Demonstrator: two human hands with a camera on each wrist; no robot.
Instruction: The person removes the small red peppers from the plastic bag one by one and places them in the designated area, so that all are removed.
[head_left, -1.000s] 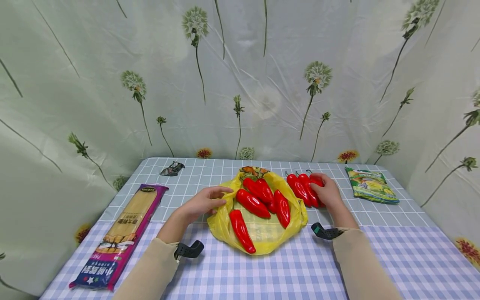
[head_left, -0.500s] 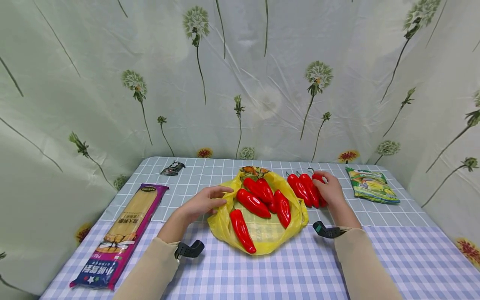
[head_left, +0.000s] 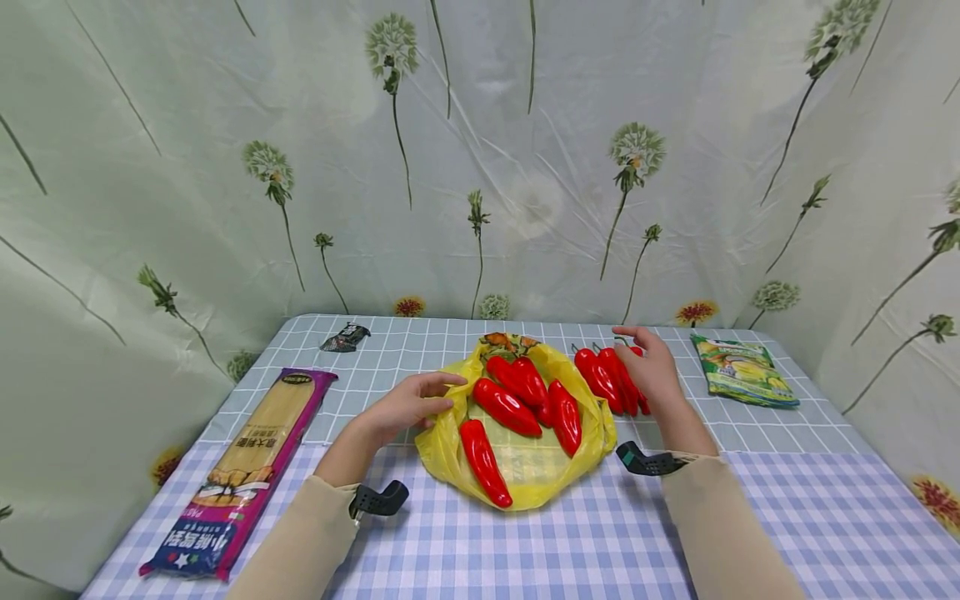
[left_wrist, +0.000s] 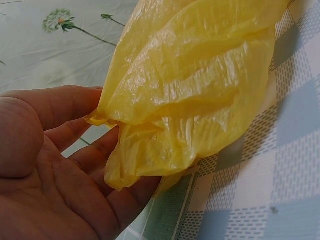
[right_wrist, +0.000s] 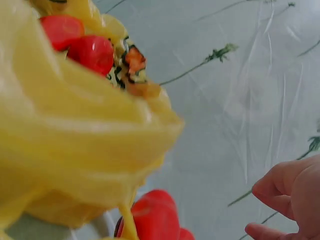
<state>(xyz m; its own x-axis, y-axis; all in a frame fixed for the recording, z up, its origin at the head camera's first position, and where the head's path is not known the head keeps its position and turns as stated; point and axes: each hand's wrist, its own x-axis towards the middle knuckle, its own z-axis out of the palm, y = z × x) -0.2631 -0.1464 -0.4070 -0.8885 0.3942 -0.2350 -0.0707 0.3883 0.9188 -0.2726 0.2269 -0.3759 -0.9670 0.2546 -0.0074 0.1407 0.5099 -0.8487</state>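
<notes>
A yellow plastic bag (head_left: 536, 492) lies with its mouth wide open on the table, several red peppers (head_left: 507, 407) inside it. My left hand (head_left: 408, 407) holds the bag's left rim; in the left wrist view the thin plastic (left_wrist: 190, 85) is caught between thumb and fingers. To the bag's right, a row of red peppers (head_left: 597, 379) with green stems lies side by side. Over the rightmost one is my right hand (head_left: 651, 367), which partly hides it. In the right wrist view that hand (right_wrist: 295, 197) has loosely bent fingers and nothing visible between them.
A long purple pasta pack (head_left: 251, 467) lies on the left. A small black wrapper (head_left: 346, 337) sits at the back left, and a green-yellow packet (head_left: 742, 372) at the back right. A floral curtain (head_left: 525, 167) hangs behind the table.
My right hand has shifted slightly up and left over the rightmost pepper, its fingers moving off the pepper's body toward the stem end. The left hand and bag have stayed still.
</notes>
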